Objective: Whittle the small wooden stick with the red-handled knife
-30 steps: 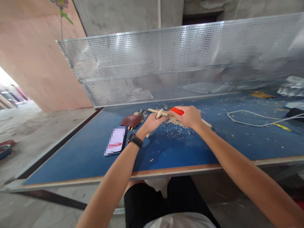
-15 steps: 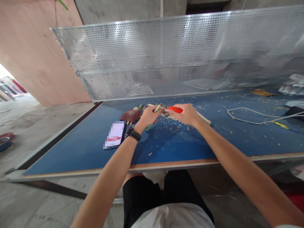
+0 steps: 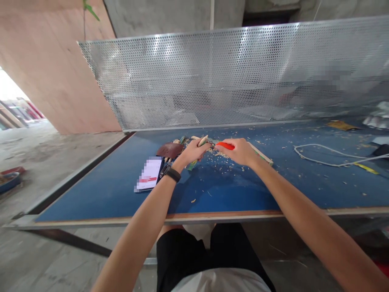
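My left hand [image 3: 192,152] is closed around a small piece of wood [image 3: 203,140] with a green side, its pale end sticking up past the fingers. Facing it, my right hand [image 3: 243,151] grips a red-handled knife [image 3: 225,145]. The knife's front end points left and meets the left hand's fingertips; its blade is mostly hidden. Pale wood shavings [image 3: 224,155] lie scattered under and between both hands. Beyond the right hand rests a long wood strip [image 3: 263,155]. A curved brown sheet [image 3: 170,150], like sandpaper, lies left of the left hand, over thin sticks.
A phone [image 3: 151,172] lies on the blue tabletop [image 3: 100,194] beside my left wrist. A perforated metal panel [image 3: 188,81] stands along the back edge. To the right are a looped white cable [image 3: 316,163], a yellow strip [image 3: 366,168] and a yellow-brown packet [image 3: 342,125].
The knife's front end has drawn slightly apart from the wood, and the wood's pale end is tipped up more. Both hands keep their holds. The whole view has shifted slightly.
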`<state>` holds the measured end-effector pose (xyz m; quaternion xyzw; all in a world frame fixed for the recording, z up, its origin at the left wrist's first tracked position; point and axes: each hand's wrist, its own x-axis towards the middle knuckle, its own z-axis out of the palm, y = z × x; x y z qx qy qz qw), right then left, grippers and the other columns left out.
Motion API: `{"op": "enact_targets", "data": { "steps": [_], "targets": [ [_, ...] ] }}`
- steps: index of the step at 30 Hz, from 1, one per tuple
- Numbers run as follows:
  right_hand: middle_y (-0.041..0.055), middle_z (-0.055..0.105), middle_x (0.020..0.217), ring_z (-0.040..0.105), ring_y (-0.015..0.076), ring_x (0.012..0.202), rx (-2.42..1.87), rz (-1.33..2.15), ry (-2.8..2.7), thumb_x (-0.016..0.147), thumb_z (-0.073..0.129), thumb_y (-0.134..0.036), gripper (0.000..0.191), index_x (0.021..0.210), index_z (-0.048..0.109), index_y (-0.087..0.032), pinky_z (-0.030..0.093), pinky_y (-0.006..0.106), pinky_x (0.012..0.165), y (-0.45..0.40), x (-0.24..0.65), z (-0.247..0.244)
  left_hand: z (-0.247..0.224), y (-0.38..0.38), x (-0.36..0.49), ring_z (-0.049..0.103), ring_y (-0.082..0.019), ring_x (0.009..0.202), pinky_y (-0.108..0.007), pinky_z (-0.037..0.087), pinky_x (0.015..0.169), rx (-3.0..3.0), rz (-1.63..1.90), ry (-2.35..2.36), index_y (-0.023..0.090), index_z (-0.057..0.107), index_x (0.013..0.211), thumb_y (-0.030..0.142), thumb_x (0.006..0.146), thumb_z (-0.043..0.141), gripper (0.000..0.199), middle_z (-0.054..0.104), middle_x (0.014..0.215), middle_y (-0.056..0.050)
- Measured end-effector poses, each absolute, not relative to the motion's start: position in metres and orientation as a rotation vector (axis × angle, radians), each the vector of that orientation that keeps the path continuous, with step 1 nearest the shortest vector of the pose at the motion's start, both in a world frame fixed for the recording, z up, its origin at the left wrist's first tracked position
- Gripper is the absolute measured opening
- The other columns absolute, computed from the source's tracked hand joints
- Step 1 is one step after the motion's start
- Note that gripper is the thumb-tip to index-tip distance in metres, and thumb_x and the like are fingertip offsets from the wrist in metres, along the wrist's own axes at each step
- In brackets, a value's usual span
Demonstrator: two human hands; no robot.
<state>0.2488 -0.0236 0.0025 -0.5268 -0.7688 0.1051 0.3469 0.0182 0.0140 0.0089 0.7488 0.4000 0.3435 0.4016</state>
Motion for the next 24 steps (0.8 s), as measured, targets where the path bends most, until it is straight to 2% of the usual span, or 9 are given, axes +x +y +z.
{"op": "enact_targets", "data": {
  "steps": [5, 10, 16, 20, 24],
  "targets": [
    [0.0028, 0.07, 0.072, 0.056, 0.02, 0.063, -1.35, 0.31, -1.999, 0.096, 0.053, -0.08, 0.059, 0.09, 0.078, -0.027, 0.034, 0.036, 0.061, -0.023, 0.247, 0.001, 0.016, 0.008, 0.021, 0.038, -0.007, 0.045, -0.024, 0.03, 0.046, 1.706, 0.815, 0.941, 0.022, 0.047, 0.078, 0.035, 0.098, 0.066, 0.031, 0.041, 0.061, 0.007],
    [0.0039, 0.073, 0.076, 0.061, 0.0223, 0.069, -1.404, 0.21, -1.936, 0.097, 0.051, -0.079, 0.058, 0.095, 0.078, -0.028, 0.037, 0.036, 0.064, -0.022, 0.246, 0.001, 0.018, 0.007, 0.019, 0.042, -0.007, 0.043, -0.024, 0.033, 0.046, 1.841, 0.823, 0.995, 0.02, 0.056, 0.081, 0.031, 0.094, 0.073, 0.024, 0.046, 0.054, 0.007],
    [0.005, 0.071, 0.072, 0.059, 0.023, 0.065, -1.436, 0.136, -1.888, 0.096, 0.048, -0.082, 0.062, 0.086, 0.074, -0.027, 0.036, 0.037, 0.061, -0.018, 0.251, 0.002, 0.012, 0.01, 0.021, 0.045, -0.007, 0.044, -0.023, 0.042, 0.049, 1.767, 0.986, 0.868, 0.023, 0.047, 0.081, 0.044, 0.095, 0.074, 0.037, 0.046, 0.053, 0.009],
    [0.0054, 0.071, 0.072, 0.061, 0.0242, 0.066, -1.431, 0.145, -1.915, 0.097, 0.05, -0.08, 0.06, 0.089, 0.076, -0.027, 0.036, 0.037, 0.062, -0.018, 0.249, 0.002, 0.006, 0.013, 0.026, 0.043, -0.007, 0.044, -0.024, 0.046, 0.051, 1.681, 1.095, 0.833, 0.023, 0.048, 0.083, 0.053, 0.093, 0.074, 0.041, 0.045, 0.053, 0.01],
    [0.0053, 0.072, 0.073, 0.063, 0.0249, 0.067, -1.443, 0.149, -1.921, 0.096, 0.052, -0.08, 0.059, 0.091, 0.078, -0.028, 0.036, 0.036, 0.061, -0.018, 0.247, 0.0, 0.004, 0.013, 0.029, 0.043, -0.007, 0.046, -0.024, 0.046, 0.052, 1.644, 1.13, 0.819, 0.023, 0.049, 0.084, 0.057, 0.092, 0.074, 0.043, 0.043, 0.054, 0.01]
  ]
}}
